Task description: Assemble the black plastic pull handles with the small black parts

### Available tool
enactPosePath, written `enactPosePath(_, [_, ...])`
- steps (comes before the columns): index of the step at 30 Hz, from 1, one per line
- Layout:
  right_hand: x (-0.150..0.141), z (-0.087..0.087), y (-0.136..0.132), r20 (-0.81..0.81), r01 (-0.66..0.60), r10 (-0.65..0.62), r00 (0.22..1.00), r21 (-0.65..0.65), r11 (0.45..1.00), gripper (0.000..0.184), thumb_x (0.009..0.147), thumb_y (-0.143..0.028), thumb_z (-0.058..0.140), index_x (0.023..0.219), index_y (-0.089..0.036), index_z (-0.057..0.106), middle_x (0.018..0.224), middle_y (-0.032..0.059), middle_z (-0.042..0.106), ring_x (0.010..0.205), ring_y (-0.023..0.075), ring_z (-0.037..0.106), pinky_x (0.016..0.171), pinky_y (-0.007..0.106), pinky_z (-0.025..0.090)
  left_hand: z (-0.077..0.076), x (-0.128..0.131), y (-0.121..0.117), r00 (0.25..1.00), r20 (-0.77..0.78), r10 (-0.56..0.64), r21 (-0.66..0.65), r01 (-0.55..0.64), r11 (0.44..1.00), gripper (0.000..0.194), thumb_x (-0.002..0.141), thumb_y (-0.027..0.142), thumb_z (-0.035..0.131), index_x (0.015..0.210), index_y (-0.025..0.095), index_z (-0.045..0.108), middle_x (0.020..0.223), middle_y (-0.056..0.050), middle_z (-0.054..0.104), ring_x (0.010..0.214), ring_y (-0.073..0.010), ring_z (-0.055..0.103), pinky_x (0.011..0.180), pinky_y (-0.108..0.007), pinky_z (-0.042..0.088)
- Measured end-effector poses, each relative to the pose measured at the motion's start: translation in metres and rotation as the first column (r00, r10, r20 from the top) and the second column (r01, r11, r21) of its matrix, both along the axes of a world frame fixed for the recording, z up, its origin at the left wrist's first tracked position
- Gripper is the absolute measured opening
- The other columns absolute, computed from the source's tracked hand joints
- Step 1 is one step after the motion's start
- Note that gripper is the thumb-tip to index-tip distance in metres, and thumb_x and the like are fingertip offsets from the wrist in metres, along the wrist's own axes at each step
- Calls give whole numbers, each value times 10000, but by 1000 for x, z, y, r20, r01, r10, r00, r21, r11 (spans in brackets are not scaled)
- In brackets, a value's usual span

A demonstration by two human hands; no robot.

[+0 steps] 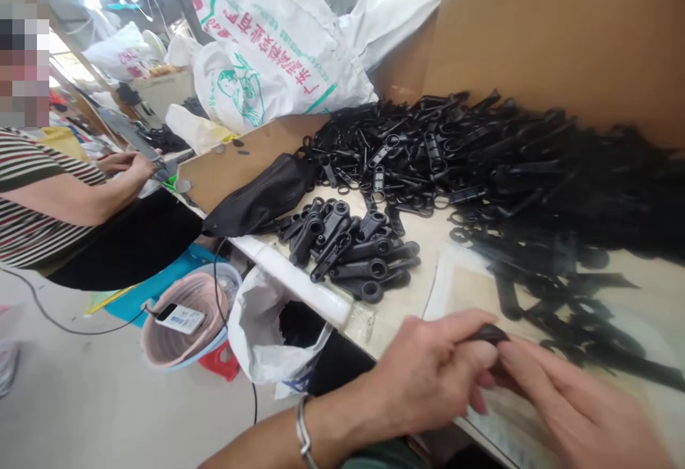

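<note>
My left hand (428,365) and my right hand (578,397) meet above the table's front edge. Both are closed on one small black plastic part (489,335), and my fingers cover most of it. A silvery bracelet (303,430) circles my left wrist. Beyond my left hand lies a small pile of black plastic levers with ringed ends (358,251). Past my right hand, several loose black parts (572,298) are scattered on the tabletop, blurred.
A big heap of black parts (439,148) fills the back against cardboard (535,33). Below the table's left edge hang an open white sack (257,333) and a basket (185,344) with a phone (180,318). A co-worker in a striped top (48,198) sits at left.
</note>
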State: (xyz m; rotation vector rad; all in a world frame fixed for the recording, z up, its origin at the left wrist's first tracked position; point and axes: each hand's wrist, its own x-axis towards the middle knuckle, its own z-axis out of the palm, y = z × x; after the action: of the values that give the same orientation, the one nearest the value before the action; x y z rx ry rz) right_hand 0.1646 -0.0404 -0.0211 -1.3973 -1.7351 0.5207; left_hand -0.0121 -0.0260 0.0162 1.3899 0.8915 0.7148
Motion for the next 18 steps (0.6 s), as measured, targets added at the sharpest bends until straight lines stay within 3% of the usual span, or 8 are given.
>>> enactPosePath(2, [-10, 15, 15, -109, -135, 119, 987, -152, 979, 336, 932, -472, 525, 929, -272, 795, 736, -22, 783, 587, 182, 740, 536, 216, 613, 11, -21, 4, 977, -201, 74, 255, -20, 967, 339, 984, 283, 430, 1234, 199, 643, 805, -39, 676, 667, -136, 642, 653, -224, 525])
enactPosePath(3, [-11, 21, 22, -139, -178, 152, 978, -198, 964, 355, 912, -493, 548, 991, -248, 792, 764, -3, 790, 602, 192, 747, 563, 231, 621, 16, -34, 7, 944, -283, 169, 400, -43, 916, 352, 990, 263, 420, 1267, 198, 628, 863, -60, 710, 742, -159, 670, 720, -244, 533])
enactPosePath(5, [-6, 29, 37, -114, -175, 153, 982, -221, 959, 401, 858, -530, 607, 1043, -221, 785, 777, 22, 792, 585, 201, 742, 564, 256, 623, 22, -61, 17, 833, -322, 449, 651, -150, 744, 385, 991, 238, 427, 1339, 198, 588, 1022, -87, 745, 904, -191, 701, 857, -268, 528])
enactPosePath(7, [5, 31, 53, -25, -90, 87, 996, -207, 974, 399, 830, -547, 632, 1005, -226, 792, 744, 25, 786, 535, 198, 721, 509, 267, 604, 22, -87, 31, 671, -276, 688, 778, -264, 570, 366, 984, 264, 462, 1314, 212, 610, 1233, -86, 706, 1129, -225, 661, 1040, -318, 461])
enactPosePath(9, [11, 31, 71, 78, -29, 45, 996, -194, 981, 366, 843, -536, 619, 960, -236, 794, 729, 20, 779, 522, 193, 706, 468, 269, 572, 17, -108, 49, 516, -277, 810, 834, -290, 470, 357, 992, 279, 436, 1290, 212, 619, 1335, -77, 657, 1303, -248, 558, 1190, -421, 306])
enactPosePath(11, [8, 32, 90, 177, -51, 86, 980, -196, 979, 330, 882, -480, 581, 982, -240, 784, 814, 20, 790, 601, 196, 725, 494, 269, 557, 9, -120, 66, 443, -354, 824, 817, -283, 503, 370, 999, 269, 392, 1291, 211, 612, 1413, -87, 599, 1411, -276, 445, 1213, -546, 210])
enactPosePath(14, [-12, 37, 120, 271, -114, 168, 948, -205, 972, 298, 922, -363, 509, 1012, -239, 765, 936, 15, 792, 748, 199, 741, 618, 279, 553, 0, -126, 83, 440, -441, 782, 741, -313, 594, 405, 1001, 265, 363, 1354, 244, 559, 1514, -91, 494, 1449, -288, 388, 1180, -642, 204])
enactPosePath(18, [-43, 42, 152, 341, -85, 151, 928, -202, 976, 275, 910, -347, 517, 978, -231, 757, 972, 46, 784, 920, 247, 720, 776, 324, 509, -4, -124, 86, 428, -416, 802, 739, -355, 573, 424, 994, 284, 390, 1396, 266, 521, 1538, -99, 461, 1452, -289, 384, 1172, -652, 209])
